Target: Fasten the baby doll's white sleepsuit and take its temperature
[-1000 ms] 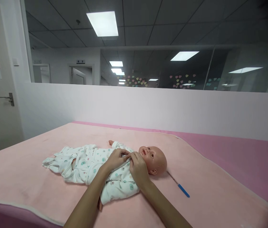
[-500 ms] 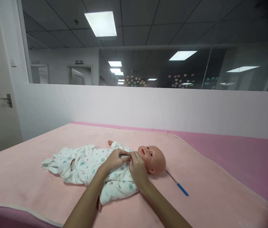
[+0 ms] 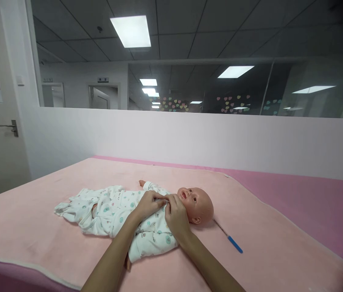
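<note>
A baby doll point(image 3: 200, 205) lies on its back on the pink sheet, its head to the right. It wears a white printed baby outfit point(image 3: 110, 209) with long sleeves and legs. At the upper chest, near the neckline, my left hand point(image 3: 149, 206) pinches the cloth between closed fingers. Right against it, just below the doll's chin, my right hand point(image 3: 175, 215) is closed on the same spot of the outfit. The fingertips of both hands meet there, and the exact bit of fabric or fastening between them is hidden.
A thin tool with a blue handle point(image 3: 235, 244) lies beside the doll's head. The light pink sheet point(image 3: 265, 243) covers a darker pink mat point(image 3: 311, 198). Behind stand a low white wall point(image 3: 204, 140) with glass above it and a door point(image 3: 3, 142) at left.
The view has shifted slightly, so the scene sits a little further right. Both hands stay at the doll's neckline, with only slight finger movement.
</note>
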Motion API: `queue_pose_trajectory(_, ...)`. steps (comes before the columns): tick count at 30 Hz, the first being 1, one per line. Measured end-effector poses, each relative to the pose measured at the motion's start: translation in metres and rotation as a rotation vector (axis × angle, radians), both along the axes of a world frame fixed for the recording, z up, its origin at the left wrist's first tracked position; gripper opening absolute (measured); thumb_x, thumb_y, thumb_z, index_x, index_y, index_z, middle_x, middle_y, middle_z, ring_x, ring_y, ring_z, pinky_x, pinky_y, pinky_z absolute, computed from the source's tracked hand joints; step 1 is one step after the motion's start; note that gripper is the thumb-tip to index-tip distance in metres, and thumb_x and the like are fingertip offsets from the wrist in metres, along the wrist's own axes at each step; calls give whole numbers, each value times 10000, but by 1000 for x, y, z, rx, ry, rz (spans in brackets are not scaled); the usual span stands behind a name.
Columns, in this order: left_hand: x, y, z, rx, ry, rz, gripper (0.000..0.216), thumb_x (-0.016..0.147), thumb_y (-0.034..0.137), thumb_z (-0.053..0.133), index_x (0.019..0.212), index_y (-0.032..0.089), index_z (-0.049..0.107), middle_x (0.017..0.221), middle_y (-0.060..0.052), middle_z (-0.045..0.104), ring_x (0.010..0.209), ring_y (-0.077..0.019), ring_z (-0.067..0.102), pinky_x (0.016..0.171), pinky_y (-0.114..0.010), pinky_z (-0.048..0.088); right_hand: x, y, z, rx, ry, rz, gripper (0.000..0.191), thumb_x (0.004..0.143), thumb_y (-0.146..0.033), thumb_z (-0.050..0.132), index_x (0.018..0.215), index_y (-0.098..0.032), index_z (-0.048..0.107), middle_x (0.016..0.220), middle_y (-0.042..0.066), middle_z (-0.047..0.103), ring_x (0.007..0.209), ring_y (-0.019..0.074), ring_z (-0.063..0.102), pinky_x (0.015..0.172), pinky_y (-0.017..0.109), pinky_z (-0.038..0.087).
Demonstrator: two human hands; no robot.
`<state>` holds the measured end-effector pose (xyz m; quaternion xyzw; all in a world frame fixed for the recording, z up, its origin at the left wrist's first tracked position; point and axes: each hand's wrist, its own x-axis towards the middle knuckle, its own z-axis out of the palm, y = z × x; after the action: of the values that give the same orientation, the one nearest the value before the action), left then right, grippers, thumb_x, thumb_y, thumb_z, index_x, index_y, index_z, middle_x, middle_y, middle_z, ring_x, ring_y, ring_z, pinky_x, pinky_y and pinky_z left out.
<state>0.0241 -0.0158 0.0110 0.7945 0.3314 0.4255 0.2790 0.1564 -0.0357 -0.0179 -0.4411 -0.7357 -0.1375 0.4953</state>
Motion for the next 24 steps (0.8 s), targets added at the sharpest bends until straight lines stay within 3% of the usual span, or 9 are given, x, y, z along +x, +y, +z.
queue_pose_trajectory(8,1,0,-1,-43,-92,5,251,678,176,532,861,161,703,821,-30,694,810,-189,602,740,-270,455,-1,-2,2,19,-3,25,266,718,-28,333,842,-171,521,797,51,514,756,163,485,680,283,425)
queue_pose_trajectory(24,1,2,-2,-26,-65,52,131,670,196,557,738,147,658,773,-29,674,754,-172,595,727,-276,447,-2,-4,2,13,-8,7,263,745,-57,321,887,-167,514,782,50,530,722,163,498,667,293,435)
